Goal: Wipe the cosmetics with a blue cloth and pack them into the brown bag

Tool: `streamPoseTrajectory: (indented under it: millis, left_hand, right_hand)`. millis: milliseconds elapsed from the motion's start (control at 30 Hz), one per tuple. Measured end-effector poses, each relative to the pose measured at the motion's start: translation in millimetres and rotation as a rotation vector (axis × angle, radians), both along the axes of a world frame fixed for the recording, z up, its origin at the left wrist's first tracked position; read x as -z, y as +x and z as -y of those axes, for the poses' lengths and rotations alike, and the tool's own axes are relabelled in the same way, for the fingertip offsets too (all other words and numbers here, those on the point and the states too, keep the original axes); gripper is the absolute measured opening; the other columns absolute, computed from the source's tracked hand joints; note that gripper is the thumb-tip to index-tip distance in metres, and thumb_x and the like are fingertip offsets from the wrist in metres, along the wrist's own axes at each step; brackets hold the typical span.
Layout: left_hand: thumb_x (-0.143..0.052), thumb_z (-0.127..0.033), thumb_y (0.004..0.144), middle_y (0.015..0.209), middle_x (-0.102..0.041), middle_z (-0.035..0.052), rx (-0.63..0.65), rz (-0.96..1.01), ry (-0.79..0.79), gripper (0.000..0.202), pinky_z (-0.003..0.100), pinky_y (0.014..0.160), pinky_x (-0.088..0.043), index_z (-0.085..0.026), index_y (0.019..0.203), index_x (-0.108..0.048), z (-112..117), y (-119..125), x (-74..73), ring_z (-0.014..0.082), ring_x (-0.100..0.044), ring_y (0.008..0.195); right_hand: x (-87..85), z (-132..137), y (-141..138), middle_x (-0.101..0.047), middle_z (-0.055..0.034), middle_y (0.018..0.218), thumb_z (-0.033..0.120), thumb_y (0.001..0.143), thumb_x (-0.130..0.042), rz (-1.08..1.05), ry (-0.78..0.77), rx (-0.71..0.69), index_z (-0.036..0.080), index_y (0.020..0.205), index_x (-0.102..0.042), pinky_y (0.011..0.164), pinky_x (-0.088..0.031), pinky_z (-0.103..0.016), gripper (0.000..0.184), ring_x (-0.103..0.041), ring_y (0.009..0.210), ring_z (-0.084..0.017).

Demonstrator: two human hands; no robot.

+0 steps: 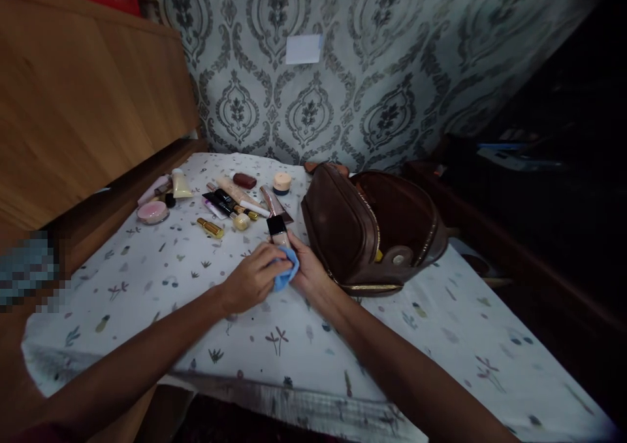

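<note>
My right hand [306, 263] grips a foundation bottle [279, 230] with a square black cap and a beige body. Against the lower part of that bottle, my left hand [252, 276] is closed on a blue cloth [287, 273]. Both hands meet just above the table, left of an open brown leather bag [337, 227]. Beyond them lie a flat tube [274, 201], a gold lipstick tube [210, 227], a small round-topped item [241, 221] and several black and beige cosmetics. The fingers hide much of the bottle's lower half.
A patterned white cloth [186, 325] covers the table. A pink compact [153, 212], a cream tube [181, 183], a dark red case [245, 180] and a peach-lidded jar [282, 183] stand or lie farther back. A wooden cabinet [98, 77] borders the left side.
</note>
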State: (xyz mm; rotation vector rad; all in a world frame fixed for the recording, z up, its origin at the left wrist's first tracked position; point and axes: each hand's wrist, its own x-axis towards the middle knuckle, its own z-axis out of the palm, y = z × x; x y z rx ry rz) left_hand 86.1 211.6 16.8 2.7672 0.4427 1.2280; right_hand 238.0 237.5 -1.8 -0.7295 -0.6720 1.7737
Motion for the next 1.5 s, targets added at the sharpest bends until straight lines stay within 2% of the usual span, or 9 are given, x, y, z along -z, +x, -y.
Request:
streamPoseTrajectory:
  millis: [100,167,400,700,833,933,1133,1333,1500]
  left_hand:
    - [-0.038,-0.006,0.090,0.099,-0.061,0.0120,0.133,-0.007,-0.031,0.031,0.038,0.083,-0.052,-0.017,0.110,-0.059,7,3,-3.9,0.0225,-0.054,0.094]
    - [-0.040,-0.005,0.087,0.098,-0.061,0.0106,0.114,0.066,-0.062,0.031,0.038,0.083,-0.051,-0.018,0.108,-0.059,6,2,-6.7,0.0217,-0.055,0.093]
    - [-0.044,-0.004,0.078,0.113,-0.056,0.0099,-0.416,0.313,-0.153,0.047,0.039,0.094,-0.047,-0.018,0.122,-0.049,-17,-19,-7.3,0.0231,-0.054,0.108]
    - [-0.041,-0.010,0.083,0.096,-0.059,0.0087,-0.144,0.020,-0.165,0.025,0.034,0.082,-0.047,-0.018,0.100,-0.057,-10,-12,5.1,0.0221,-0.055,0.091]
    - [-0.046,-0.022,0.088,0.087,-0.061,0.0024,-0.148,0.123,-0.455,0.022,0.030,0.074,-0.046,-0.020,0.109,-0.054,-9,-12,3.9,0.0174,-0.057,0.075]
    - [-0.053,-0.033,0.090,0.085,-0.061,-0.0007,-0.266,0.369,-0.672,0.036,0.028,0.074,-0.046,-0.020,0.123,-0.048,-10,-13,-0.8,0.0154,-0.057,0.073]
    - [-0.053,-0.065,0.088,0.074,-0.061,0.0009,-0.195,0.447,-1.074,0.054,0.026,0.063,-0.049,-0.016,0.109,-0.061,-18,-15,-6.6,0.0147,-0.059,0.063]
    - [-0.048,-0.067,0.089,0.074,-0.060,0.0013,-0.194,0.373,-0.996,0.052,0.029,0.076,-0.050,-0.017,0.089,-0.062,-17,-16,-7.8,0.0166,-0.058,0.076]
    - [-0.039,-0.061,0.095,0.072,-0.056,0.0008,-0.236,0.272,-0.866,0.047,0.028,0.077,-0.047,-0.019,0.079,-0.054,-14,-14,-8.4,0.0166,-0.055,0.077]
  right_hand:
    - [-2.4,1,2,-0.068,-0.0028,0.064,0.046,0.088,-0.064,-0.109,-0.155,-0.047,0.016,0.078,-0.066,0.053,-0.055,-0.026,0.032,-0.065,0.060,-0.017]
    - [-6.9,3,1,-0.069,-0.0024,0.064,0.043,0.090,-0.064,-0.168,-0.199,-0.052,0.015,0.079,-0.066,0.053,-0.056,-0.025,0.029,-0.064,0.058,-0.016]
    - [-14.3,13,-9,-0.073,0.0007,0.077,0.020,0.089,-0.068,-0.312,-0.215,0.028,0.018,0.089,-0.066,0.058,-0.057,-0.025,0.004,-0.067,0.065,-0.014]
    - [-14.3,7,-7,-0.064,0.0026,0.062,0.029,0.091,-0.065,-0.268,-0.254,0.049,0.018,0.074,-0.059,0.057,-0.054,-0.025,0.021,-0.059,0.056,-0.013]
    - [-19.4,8,-6,-0.063,0.0015,0.060,0.030,0.096,-0.057,-0.211,-0.271,0.082,0.017,0.078,-0.062,0.049,-0.048,-0.021,0.023,-0.056,0.052,-0.011]
    - [-20.6,14,-8,-0.059,0.0004,0.053,0.038,0.094,-0.059,-0.092,-0.225,-0.040,0.015,0.072,-0.063,0.039,-0.039,-0.020,0.032,-0.051,0.044,-0.011]
    - [-20.0,25,-14,-0.058,0.0018,0.052,0.060,0.067,-0.079,0.214,0.034,-0.168,0.017,0.066,-0.057,0.034,-0.033,-0.018,0.049,-0.048,0.039,-0.009]
    - [-18.5,30,-19,-0.049,0.0054,0.044,0.079,0.069,-0.064,0.386,0.101,-0.099,0.019,0.069,-0.052,0.029,-0.031,-0.020,0.061,-0.041,0.033,-0.009]
    - [-16.2,35,-20,-0.049,0.0062,0.047,0.075,0.078,-0.059,0.496,0.189,-0.059,0.020,0.078,-0.052,0.033,-0.032,-0.020,0.056,-0.043,0.035,-0.010]
